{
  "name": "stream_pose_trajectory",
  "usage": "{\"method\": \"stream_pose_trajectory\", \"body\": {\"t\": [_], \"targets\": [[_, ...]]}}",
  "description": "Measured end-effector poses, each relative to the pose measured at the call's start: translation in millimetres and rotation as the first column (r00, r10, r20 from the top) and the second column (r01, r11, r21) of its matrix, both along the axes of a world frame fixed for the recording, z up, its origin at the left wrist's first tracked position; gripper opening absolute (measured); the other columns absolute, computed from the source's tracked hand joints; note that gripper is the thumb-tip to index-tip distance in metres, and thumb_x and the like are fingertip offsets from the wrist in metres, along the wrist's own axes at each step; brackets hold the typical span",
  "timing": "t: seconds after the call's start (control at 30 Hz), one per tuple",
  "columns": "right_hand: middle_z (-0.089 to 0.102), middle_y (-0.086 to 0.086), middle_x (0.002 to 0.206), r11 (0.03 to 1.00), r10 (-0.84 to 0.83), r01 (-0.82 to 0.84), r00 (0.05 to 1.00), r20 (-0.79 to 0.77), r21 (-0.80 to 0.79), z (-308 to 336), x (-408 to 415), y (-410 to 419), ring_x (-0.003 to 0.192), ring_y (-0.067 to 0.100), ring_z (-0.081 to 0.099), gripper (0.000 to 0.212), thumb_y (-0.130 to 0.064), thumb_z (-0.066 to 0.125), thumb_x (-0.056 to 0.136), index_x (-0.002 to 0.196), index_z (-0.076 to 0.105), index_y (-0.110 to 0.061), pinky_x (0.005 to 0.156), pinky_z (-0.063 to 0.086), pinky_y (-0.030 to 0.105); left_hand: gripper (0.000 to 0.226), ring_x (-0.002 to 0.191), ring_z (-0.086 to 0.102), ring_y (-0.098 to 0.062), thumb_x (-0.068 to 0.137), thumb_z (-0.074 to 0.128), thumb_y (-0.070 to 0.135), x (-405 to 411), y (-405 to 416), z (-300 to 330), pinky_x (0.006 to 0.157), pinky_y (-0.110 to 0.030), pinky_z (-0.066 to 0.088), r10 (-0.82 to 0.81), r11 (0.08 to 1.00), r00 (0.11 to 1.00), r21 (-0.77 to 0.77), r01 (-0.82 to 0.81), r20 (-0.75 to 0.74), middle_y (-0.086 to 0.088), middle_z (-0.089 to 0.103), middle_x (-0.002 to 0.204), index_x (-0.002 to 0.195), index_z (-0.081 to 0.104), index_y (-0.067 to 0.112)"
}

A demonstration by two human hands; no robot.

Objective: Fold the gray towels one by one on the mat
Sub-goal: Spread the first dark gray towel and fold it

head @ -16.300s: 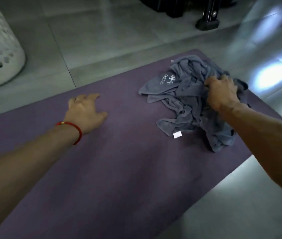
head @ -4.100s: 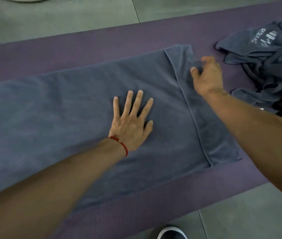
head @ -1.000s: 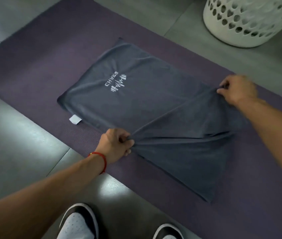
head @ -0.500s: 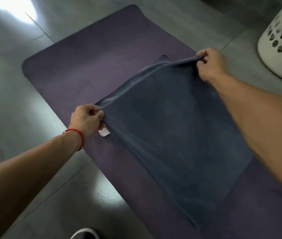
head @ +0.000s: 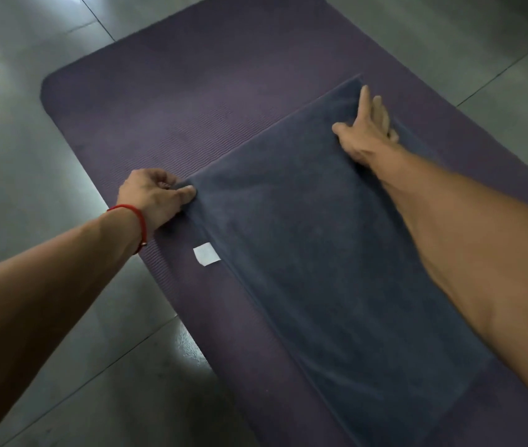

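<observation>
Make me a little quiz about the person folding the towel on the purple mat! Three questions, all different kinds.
1. True or false: the gray towel lies flat on the purple mat.
2. Which hand pinches a corner of the towel? A) the left hand B) the right hand C) neither
3. Fill in: the small white tag sticks out from the towel's ____ edge, as the person sees it.

Key
1. True.
2. A. The left hand pinches the corner nearest it; the right hand rests on the towel with straight fingers.
3. Left.
</observation>
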State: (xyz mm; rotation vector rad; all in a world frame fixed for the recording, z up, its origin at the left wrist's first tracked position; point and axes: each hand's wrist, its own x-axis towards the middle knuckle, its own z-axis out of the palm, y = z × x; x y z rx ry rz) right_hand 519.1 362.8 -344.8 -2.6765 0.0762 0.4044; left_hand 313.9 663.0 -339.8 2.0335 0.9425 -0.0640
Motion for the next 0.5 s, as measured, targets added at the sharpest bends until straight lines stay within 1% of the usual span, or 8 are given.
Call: {"method": "stream_pose_trajectory", "body": {"t": [0.07, 0.13, 0.2, 0.27, 0.3, 0.4, 0.43, 0.5], "targets": [[-0.004, -0.002, 0.17, 0.993, -0.012, 0.015, 1.0, -0.021, 0.121, -1.5, -1.6, -3.5, 0.156, 0.022, 0.003, 0.085, -0.045, 0.044, 0.094, 0.159, -0.01, -0.035, 0.124, 0.009, 0.05, 0.022, 0.086, 0.071, -0.028, 0.074, 0.086, 0.031, 4.6, 3.1, -1.9, 0.089, -0.042, 0.059, -0.013, 0.999, 1.0, -0.03, 0.012, -0.025, 0.003, 0.068, 0.075, 0.069, 0.067, 0.02], [0.008, -0.004, 0.169, 0.937, -0.095, 0.101, 0.995, -0.034, 0.333, 3.4, -10.1, -14.9, 0.154, 0.025, 0.015, 0.088, -0.047, 0.047, 0.087, 0.159, -0.004, -0.04, 0.124, 0.017, 0.05, 0.022, 0.077, 0.065, -0.023, 0.077, 0.085, 0.029, 7.0, 5.3, -0.4, 0.089, -0.042, 0.059, -0.057, 0.997, 0.997, -0.058, 0.053, -0.058, 0.001, 0.067, 0.074, 0.071, 0.067, 0.018], [0.01, -0.002, 0.169, 0.918, -0.092, 0.075, 0.995, 0.025, 0.389, 4.9, -37.5, -24.4, 0.154, 0.021, 0.015, 0.079, -0.037, 0.046, 0.095, 0.161, 0.003, -0.03, 0.126, 0.014, 0.043, 0.017, 0.076, 0.064, -0.021, 0.08, 0.082, 0.025, 7.8, 8.0, 2.8, 0.089, -0.042, 0.058, -0.117, 0.991, 0.988, -0.077, 0.11, -0.097, -0.002, 0.069, 0.078, 0.075, 0.068, 0.018], [0.006, 0.006, 0.169, 0.966, 0.003, -0.033, 0.993, 0.118, 0.256, -0.1, -79.2, -30.5, 0.155, 0.02, 0.008, 0.066, -0.028, 0.041, 0.104, 0.161, 0.011, -0.016, 0.126, 0.006, 0.035, 0.012, 0.08, 0.066, -0.025, 0.083, 0.08, 0.025, 11.4, 8.9, 8.4, 0.09, -0.046, 0.059, -0.218, 0.975, 0.963, -0.067, 0.21, -0.157, -0.008, 0.072, 0.089, 0.084, 0.07, 0.018], [0.006, 0.01, 0.169, 0.985, 0.055, -0.079, 0.986, 0.157, 0.151, -2.5, -102.9, -33.8, 0.155, 0.023, 0.007, 0.063, -0.028, 0.04, 0.105, 0.161, 0.014, -0.012, 0.126, 0.005, 0.037, 0.015, 0.08, 0.066, -0.026, 0.084, 0.08, 0.026, 14.0, 7.5, 12.6, 0.088, -0.047, 0.059, -0.288, 0.958, 0.936, -0.059, 0.282, -0.201, -0.011, 0.071, 0.093, 0.089, 0.069, 0.017], [0.014, 0.015, 0.167, 0.945, 0.299, -0.257, 0.931, 0.212, -0.203, -17.0, -164.8, -53.4, 0.154, 0.029, 0.013, 0.061, -0.035, 0.036, 0.104, 0.158, 0.023, -0.011, 0.125, 0.009, 0.053, 0.028, 0.082, 0.065, -0.027, 0.082, 0.083, 0.023, 23.2, 1.1, 24.3, 0.08, -0.043, 0.061, -0.455, 0.886, 0.828, -0.077, 0.457, -0.329, -0.007, 0.064, 0.094, 0.097, 0.062, 0.013], [0.018, 0.014, 0.166, 0.914, 0.359, -0.302, 0.912, 0.197, -0.269, -16.8, -185.7, -61.5, 0.153, 0.03, 0.017, 0.06, -0.037, 0.034, 0.104, 0.158, 0.026, -0.012, 0.123, 0.013, 0.057, 0.028, 0.083, 0.064, -0.026, 0.081, 0.083, 0.019, 25.8, -0.9, 27.3, 0.078, -0.042, 0.061, -0.476, 0.876, 0.806, -0.1, 0.473, -0.352, -0.006, 0.063, 0.096, 0.098, 0.061, 0.013], [0.026, 0.014, 0.163, 0.894, 0.388, -0.33, 0.909, 0.155, -0.302, -10.1, -231.4, -74.5, 0.151, 0.029, 0.026, 0.059, -0.038, 0.031, 0.102, 0.156, 0.033, -0.012, 0.119, 0.018, 0.063, 0.023, 0.085, 0.062, -0.027, 0.082, 0.082, 0.013, 29.1, -3.2, 30.8, 0.069, -0.038, 0.063, -0.442, 0.896, 0.815, -0.142, 0.421, -0.373, -0.011, 0.063, 0.105, 0.093, 0.062, 0.013]]}}
